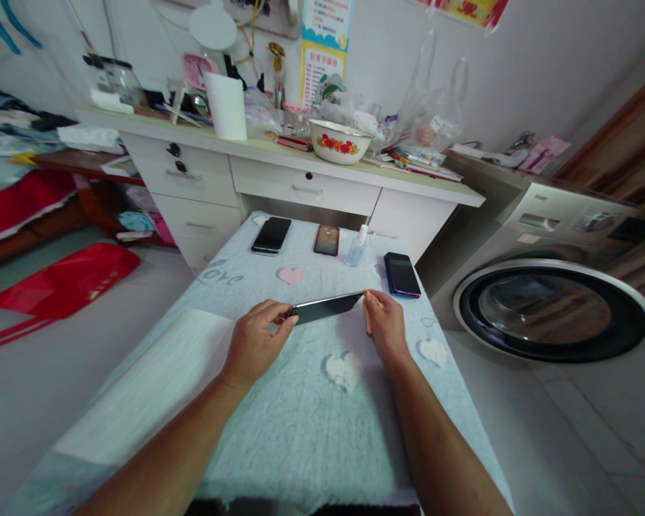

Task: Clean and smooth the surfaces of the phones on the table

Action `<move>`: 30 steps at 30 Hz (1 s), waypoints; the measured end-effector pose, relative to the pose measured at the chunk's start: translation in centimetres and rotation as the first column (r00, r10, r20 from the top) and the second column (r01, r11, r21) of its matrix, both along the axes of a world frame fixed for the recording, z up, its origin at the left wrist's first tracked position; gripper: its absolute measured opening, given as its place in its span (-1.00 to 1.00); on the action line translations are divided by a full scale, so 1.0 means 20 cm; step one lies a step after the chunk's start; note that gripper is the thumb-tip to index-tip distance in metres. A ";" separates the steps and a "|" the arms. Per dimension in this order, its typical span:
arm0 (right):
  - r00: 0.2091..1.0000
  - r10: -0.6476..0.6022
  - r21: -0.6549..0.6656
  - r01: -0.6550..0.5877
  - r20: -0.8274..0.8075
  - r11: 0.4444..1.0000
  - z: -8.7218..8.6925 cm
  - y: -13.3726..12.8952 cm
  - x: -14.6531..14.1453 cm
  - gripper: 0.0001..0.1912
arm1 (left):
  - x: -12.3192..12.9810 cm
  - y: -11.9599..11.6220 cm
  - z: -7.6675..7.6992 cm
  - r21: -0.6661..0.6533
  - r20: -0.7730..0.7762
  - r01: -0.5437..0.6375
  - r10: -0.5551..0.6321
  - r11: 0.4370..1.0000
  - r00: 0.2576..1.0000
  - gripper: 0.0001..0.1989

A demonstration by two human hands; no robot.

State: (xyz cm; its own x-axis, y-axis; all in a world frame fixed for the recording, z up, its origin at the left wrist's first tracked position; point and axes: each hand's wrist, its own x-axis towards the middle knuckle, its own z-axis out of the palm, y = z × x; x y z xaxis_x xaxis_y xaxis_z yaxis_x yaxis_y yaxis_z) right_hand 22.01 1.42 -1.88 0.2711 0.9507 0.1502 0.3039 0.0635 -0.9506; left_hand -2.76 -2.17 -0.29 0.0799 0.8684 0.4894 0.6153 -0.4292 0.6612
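Above the cloth-covered table, a dark smartphone is held tilted, its long edge toward me. My left hand pinches the phone's left end between thumb and fingers. At the other end, my right hand is closed on a small orange cloth, which touches the phone's right end. Much of the cloth is hidden by the fingers. Past my hands lie a black phone, a brown phone or phone case and a phone with a blue-purple edge. A clear spray bottle stands among them.
A white cloth or paper strip lies along the table's left side. Behind the table runs a white desk bearing a flowered bowl, a paper roll and plastic bags. A washing machine stands right; a red bag lies on the floor.
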 end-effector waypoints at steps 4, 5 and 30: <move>0.999 -0.002 0.189 0.012 -0.052 0.982 -0.02 0.00 -0.03 -0.60 | 0.00 0.00 0.00 0.011 -0.012 0.025 -0.025 1.000 1.000 -0.88; 1.000 0.007 0.224 -0.003 -0.016 0.975 -0.02 -0.01 -0.04 -0.62 | 0.00 0.00 0.00 0.015 -0.014 0.031 -0.031 0.999 0.999 -0.88; 0.763 0.104 0.332 -0.395 0.638 0.857 0.09 -0.20 -0.27 -0.72 | 0.04 -0.01 -0.03 0.108 -0.108 0.111 -0.099 0.988 0.989 -0.90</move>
State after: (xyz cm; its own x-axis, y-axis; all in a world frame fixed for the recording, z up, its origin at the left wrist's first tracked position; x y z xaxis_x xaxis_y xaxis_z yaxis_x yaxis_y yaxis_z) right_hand 16.60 -2.59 -0.13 -0.2452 0.7669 0.5931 0.6934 0.5663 -0.4455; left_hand -1.89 -2.33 -0.82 0.2220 0.7917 0.5691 0.6246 -0.5637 0.5405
